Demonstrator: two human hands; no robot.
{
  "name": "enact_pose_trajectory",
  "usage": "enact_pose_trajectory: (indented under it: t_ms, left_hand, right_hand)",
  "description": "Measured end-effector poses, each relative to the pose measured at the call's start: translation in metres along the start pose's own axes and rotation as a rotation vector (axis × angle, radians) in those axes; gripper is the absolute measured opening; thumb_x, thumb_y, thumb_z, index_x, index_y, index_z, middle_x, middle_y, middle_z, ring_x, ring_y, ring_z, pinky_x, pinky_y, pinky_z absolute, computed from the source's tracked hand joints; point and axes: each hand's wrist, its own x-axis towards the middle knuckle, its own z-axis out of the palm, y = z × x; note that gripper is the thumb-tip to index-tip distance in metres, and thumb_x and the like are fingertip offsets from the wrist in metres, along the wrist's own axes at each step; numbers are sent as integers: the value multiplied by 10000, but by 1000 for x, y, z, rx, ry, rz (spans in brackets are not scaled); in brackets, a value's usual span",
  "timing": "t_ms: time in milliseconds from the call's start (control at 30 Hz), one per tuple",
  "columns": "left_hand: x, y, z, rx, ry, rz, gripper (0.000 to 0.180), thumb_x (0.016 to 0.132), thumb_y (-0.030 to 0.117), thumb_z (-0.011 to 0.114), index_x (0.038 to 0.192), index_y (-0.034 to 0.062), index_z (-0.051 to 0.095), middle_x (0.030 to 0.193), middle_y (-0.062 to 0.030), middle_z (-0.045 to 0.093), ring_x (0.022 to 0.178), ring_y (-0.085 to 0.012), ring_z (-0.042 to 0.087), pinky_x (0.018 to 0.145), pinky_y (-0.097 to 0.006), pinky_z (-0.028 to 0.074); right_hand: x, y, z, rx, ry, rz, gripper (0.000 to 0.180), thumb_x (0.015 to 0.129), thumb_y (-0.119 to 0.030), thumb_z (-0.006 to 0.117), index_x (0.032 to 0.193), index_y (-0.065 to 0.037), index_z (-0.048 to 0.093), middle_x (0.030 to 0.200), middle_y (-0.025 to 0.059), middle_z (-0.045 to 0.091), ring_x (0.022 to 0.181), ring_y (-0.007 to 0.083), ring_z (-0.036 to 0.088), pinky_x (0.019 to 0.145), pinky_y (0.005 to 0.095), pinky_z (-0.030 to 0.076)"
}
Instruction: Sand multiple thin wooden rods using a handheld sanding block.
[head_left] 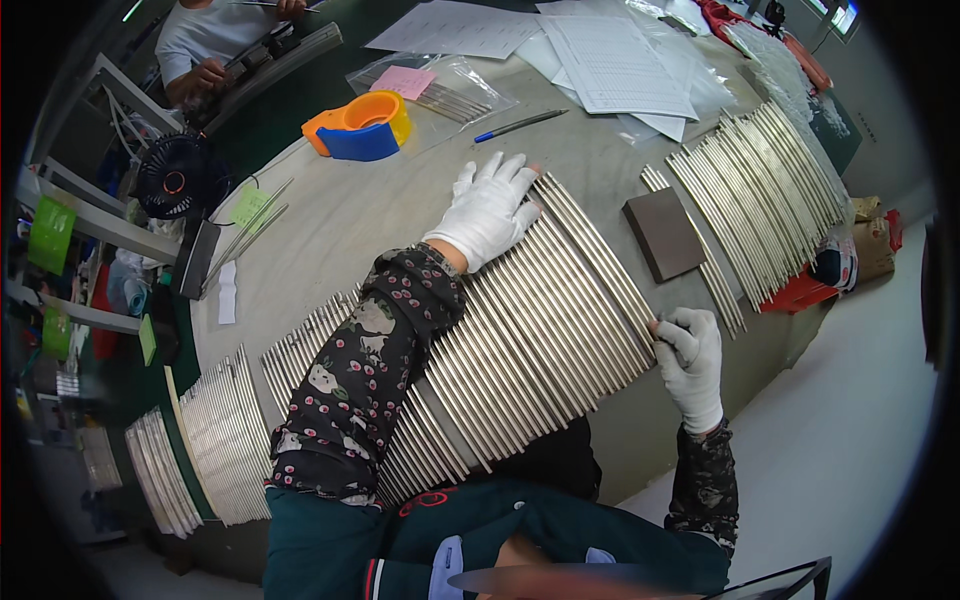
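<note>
L hand [487, 212], white-gloved, is lying palm-down nr frame ctr, fingers loosely spread, grip wide, over upper ends of the metal rods [545, 325], which are lying in a row from ctr to lower L. Its forearm, in a printed sleeve [372, 365], is slanting up across them from lower L. R hand [690, 368], R of ctr, is curling its fingers at the rods' lower R ends; can't tell if it's pinching one. Grey table [320, 215] is carrying a dark block [664, 234] R of ctr, 2nd rod batch [765, 205] upper R, plus pen [520, 126], tape dispenser [358, 128] & papers [620, 65] up top. Fan [180, 177] is standing upper L; another person [205, 40] is showing, cut off, in the upper-L corner.
</note>
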Motion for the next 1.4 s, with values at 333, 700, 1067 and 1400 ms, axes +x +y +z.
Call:
enact_pose_trajectory:
  t_ms: [333,700,1067,1400]
  left_hand:
    - [4,3,1,3,-18,-52,453,938,349,488,1303,82,515,1446,-176,378,1382,-374,271,1118,-557,169]
    - [7,0,-5,-2,11,-93,404,928,290,501,1287,106,537,1449,-164,378,1393,-358,259,1131,-543,150]
    - [8,6,7,-298,157,-177,368,896,294,529,1171,72,631,1319,-149,532,1301,-338,396,1094,-478,279]
    - [6,23,13,-1409,237,-372,403,939,192,545,1272,-26,479,1019,-78,634,658,-74,640,484,-184,415]
  right_hand:
    - [2,-3,-8,-2,-79,-69,345,664,30,672,985,-93,647,977,62,544,886,267,508,774,376,438]
    - [4,4,-13,10,-99,-152,379,671,5,697,1018,-142,655,1054,73,567,924,277,525,794,382,450]
    - [-10,15,2,-12,2,-281,251,798,-73,647,1035,-146,609,973,117,594,754,299,549,638,390,442]
    - [-11,11,7,-49,10,-241,374,787,-19,620,1125,-174,579,1039,113,579,840,297,552,724,392,457]
